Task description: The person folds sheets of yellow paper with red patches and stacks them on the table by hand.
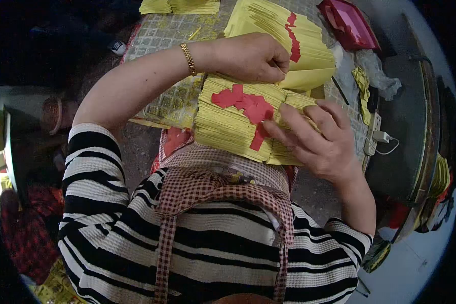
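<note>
My left hand (261, 58), with a gold bracelet on the wrist, is closed in a pinch at the near edge of a fanned stack of yellow paper (311, 38). A second yellow paper stack (223, 126) lies closer to my body, its sheets layered in strips. On it are scattered small red paper slips (245, 104). My right hand (319, 139) rests over the right part of this near stack, fingers spread and bent, fingertips right by the red slips. More red slips (293, 38) form a line on the far stack.
The stacks lie on a worktable with a grid-patterned cover (162, 50). More yellow paper (180, 6) is at its far edge. A pink tray (347, 25) sits at the back right, near a clear plastic bag (382, 78). A power strip (373, 134) with a white plug is at the right edge.
</note>
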Action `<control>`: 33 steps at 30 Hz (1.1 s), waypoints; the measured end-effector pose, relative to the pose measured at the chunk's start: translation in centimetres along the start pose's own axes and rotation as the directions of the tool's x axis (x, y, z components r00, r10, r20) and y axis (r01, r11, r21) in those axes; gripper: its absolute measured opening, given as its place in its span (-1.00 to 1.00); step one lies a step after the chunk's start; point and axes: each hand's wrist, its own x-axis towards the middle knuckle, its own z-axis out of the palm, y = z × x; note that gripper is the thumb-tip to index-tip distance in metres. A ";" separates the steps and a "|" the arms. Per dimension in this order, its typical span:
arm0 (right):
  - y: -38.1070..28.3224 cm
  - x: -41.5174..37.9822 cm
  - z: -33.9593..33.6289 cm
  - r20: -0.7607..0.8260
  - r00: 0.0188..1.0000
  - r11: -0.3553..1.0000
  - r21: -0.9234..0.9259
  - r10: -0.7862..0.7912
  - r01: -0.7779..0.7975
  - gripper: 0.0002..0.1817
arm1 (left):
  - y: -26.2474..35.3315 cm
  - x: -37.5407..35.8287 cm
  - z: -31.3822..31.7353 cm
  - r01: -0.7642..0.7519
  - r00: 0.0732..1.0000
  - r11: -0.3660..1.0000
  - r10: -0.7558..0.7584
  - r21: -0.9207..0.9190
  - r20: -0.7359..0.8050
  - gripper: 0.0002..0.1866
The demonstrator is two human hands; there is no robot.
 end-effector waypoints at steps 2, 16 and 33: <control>0.1 -0.3 0.5 0.059 0.995 0.996 -0.039 -0.075 0.077 -0.68 | -0.1 0.0 0.0 0.000 1.000 1.000 0.000 0.004 -0.004 -0.87; 1.2 -0.1 -1.3 0.229 0.863 0.852 0.178 0.451 -0.493 -0.58 | 0.8 0.7 -0.8 0.033 0.999 0.988 -0.039 0.148 0.035 -0.87; 5.2 6.1 1.2 0.712 0.370 0.596 -0.086 0.598 -0.798 -0.66 | 2.5 1.2 -0.3 0.171 0.976 0.969 -0.191 0.180 0.105 -0.88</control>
